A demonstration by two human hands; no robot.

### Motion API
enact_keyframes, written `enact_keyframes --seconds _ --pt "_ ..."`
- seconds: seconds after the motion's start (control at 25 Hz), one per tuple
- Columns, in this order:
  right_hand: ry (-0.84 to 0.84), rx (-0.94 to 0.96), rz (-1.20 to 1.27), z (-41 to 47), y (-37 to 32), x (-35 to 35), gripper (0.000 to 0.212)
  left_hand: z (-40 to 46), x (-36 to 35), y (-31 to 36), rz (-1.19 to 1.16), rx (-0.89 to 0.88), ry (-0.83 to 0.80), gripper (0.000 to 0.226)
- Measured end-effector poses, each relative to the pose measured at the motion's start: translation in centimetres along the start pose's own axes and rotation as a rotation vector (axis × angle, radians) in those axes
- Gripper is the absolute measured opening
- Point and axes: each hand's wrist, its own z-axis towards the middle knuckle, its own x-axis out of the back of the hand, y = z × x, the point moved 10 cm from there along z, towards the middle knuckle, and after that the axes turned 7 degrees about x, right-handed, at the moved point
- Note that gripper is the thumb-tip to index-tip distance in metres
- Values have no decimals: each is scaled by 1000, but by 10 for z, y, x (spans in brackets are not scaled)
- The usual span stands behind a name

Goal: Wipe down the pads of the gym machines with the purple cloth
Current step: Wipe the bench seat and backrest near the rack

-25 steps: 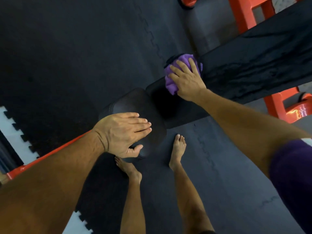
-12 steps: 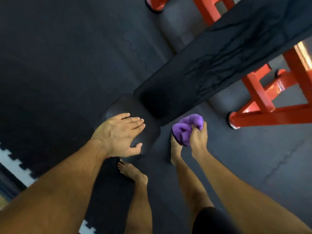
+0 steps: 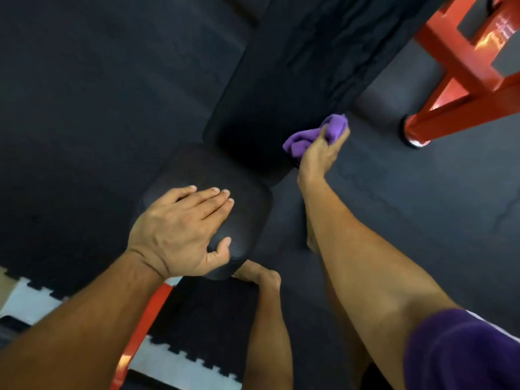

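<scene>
A long black bench pad [image 3: 304,66] runs from the top right down to the middle, its surface streaked. Below its near end sits a smaller rounded black pad [image 3: 239,178]. My left hand [image 3: 180,232] lies flat on that small pad, fingers straight and thumb on its near edge. My right hand [image 3: 318,156] grips the bunched purple cloth [image 3: 309,136] at the right side edge of the long pad's near end.
An orange machine frame [image 3: 464,94] with a black foot stands at the right. An orange bar [image 3: 140,327] runs under my left forearm. Dark rubber floor mats [image 3: 84,108] surround the bench, with white interlocking tiles [image 3: 174,364] at the lower left. My bare feet stand below the small pad.
My right hand took the cloth off the top of the long pad, dropped beside the bench, and now brings it up against the pad's right edge. My left hand stayed on the small pad.
</scene>
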Motion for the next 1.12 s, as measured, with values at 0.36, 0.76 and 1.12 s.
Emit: enact_keyframes --seconds 0.36,0.76,1.12 --pt "-525 -594 63 -122 96 -25 28 0 4 4 1 -13 20 62" --pt "-65 -144 -9 19 -9 22 11 1 4 2 5 0 -5 62" --pt "-331 -733 211 -115 124 -32 22 0 4 1 9 -4 -19 64"
